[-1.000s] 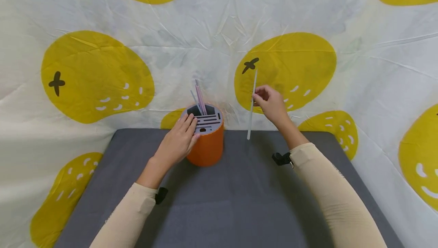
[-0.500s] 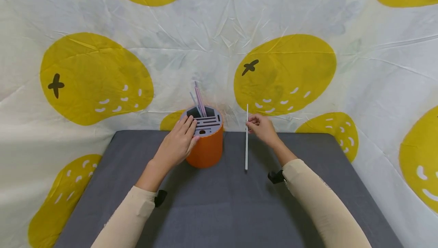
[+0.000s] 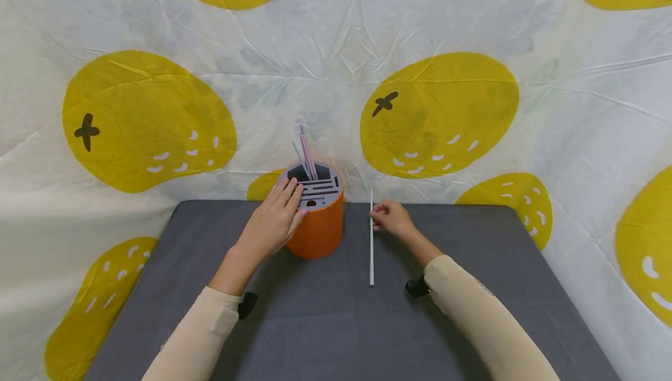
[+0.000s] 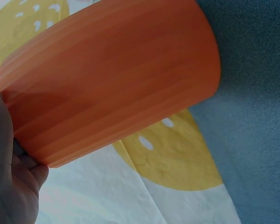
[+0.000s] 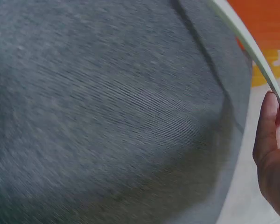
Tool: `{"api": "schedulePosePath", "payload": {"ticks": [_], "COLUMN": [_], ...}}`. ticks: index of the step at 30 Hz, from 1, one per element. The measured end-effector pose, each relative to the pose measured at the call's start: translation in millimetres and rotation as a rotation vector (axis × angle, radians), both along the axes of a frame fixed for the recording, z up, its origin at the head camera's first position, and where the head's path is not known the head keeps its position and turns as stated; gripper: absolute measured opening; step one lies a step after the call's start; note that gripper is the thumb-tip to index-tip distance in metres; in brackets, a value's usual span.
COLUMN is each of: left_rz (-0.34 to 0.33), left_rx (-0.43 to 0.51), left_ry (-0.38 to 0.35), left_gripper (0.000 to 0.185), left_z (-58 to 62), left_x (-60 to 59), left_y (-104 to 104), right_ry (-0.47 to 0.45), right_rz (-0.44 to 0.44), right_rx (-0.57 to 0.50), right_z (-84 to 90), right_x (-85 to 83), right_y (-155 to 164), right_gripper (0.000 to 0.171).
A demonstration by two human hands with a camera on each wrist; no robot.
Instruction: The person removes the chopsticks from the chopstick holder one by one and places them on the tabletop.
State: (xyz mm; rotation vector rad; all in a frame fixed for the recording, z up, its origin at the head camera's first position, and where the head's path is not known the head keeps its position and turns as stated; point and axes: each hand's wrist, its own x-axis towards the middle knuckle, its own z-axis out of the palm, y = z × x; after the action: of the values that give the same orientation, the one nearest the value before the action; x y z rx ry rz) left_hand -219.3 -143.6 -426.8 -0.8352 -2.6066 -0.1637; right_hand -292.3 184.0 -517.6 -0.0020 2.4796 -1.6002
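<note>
An orange cylindrical holder (image 3: pixel 319 234) with a grey slotted top stands at the table's back, left of centre. My left hand (image 3: pixel 272 217) rests on its top with fingers extended over the slots; the thumb lies at the near rim. In the left wrist view, that hand (image 4: pixel 16 172) touches the holder's rim (image 4: pixel 107 79). To the right of the holder, my right hand (image 3: pixel 392 219) pinches a thin white stick (image 3: pixel 371 255) between thumb and fingertips. The stick is nearly upright in the head view, its lower end near the tabletop; contact there is unclear.
Several thin pink and bluish sticks (image 3: pixel 308 156) lean in the holder's rear compartment. A dark grey cloth covers the table (image 3: pixel 336 322). Close behind it hangs a white curtain (image 3: pixel 294 95) with yellow fruit prints.
My right hand has lowered the white stick and brought it slightly left, closer to the holder. My left hand has stayed on the holder's top.
</note>
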Motion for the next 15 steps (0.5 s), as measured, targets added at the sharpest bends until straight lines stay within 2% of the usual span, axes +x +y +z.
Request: {"api": "schedulePosePath", "payload": {"ticks": [6,15], "left_rz": [0.0,-0.004], "left_rx": [0.0,0.007], "left_ry": [0.001,0.021], "left_gripper": [0.059,0.059], "left_z": [-0.9,-1.0], "left_x": [0.2,0.2], "left_y": [-0.1,-0.2], "right_ry": [-0.104,-0.151], "right_rz": [-0.041,-0.081], "right_rx": [-0.085,-0.089], "right_z": [-8.5,-15.2], "right_x": [7.4,13.3], "right_y": [-7.6,-13.9], "right_gripper": [0.02,0.017]}}
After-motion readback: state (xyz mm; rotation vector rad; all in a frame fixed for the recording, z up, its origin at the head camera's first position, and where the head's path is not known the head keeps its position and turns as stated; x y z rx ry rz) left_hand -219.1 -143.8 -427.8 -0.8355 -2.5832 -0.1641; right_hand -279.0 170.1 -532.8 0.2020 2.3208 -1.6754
